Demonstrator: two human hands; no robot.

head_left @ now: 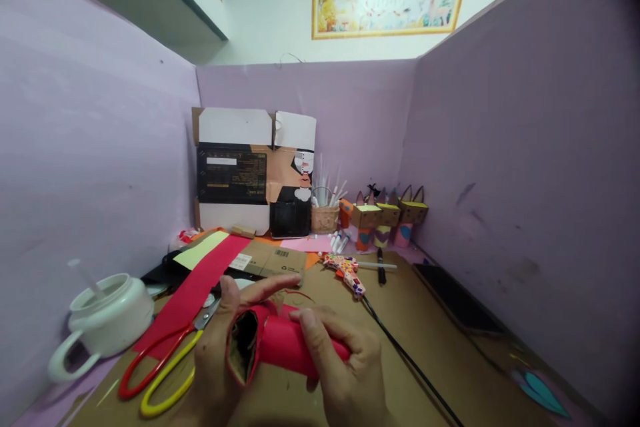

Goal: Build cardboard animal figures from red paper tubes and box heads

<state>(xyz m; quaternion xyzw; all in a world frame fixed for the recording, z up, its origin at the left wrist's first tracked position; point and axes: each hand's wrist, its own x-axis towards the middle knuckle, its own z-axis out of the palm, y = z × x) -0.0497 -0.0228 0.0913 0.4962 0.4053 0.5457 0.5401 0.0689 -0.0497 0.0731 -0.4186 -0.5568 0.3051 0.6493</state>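
A red paper-covered cardboard tube (287, 345) lies across both my hands above the brown cardboard tabletop. Its wider left section has an open mouth (244, 347) with bare brown cardboard inside. My left hand (217, 340) holds that wider section from the left, thumb up and index finger stretched along the far side; its other fingers are hidden. My right hand (345, 353) is wrapped round the narrower right part, thumb on top. Just left of my left hand lie scissors (170, 353) with one red and one yellow handle.
A white cup (113, 320) with a stick stands left. Red paper strip (200, 287) and cardboard (275, 260) lie behind my hands. A patterned glue gun (345, 270) trails a black cable (410, 360). Farther back are several eared cardboard figures (367, 217) and a basket (325, 219). A dark phone-like slab (457, 297) lies right.
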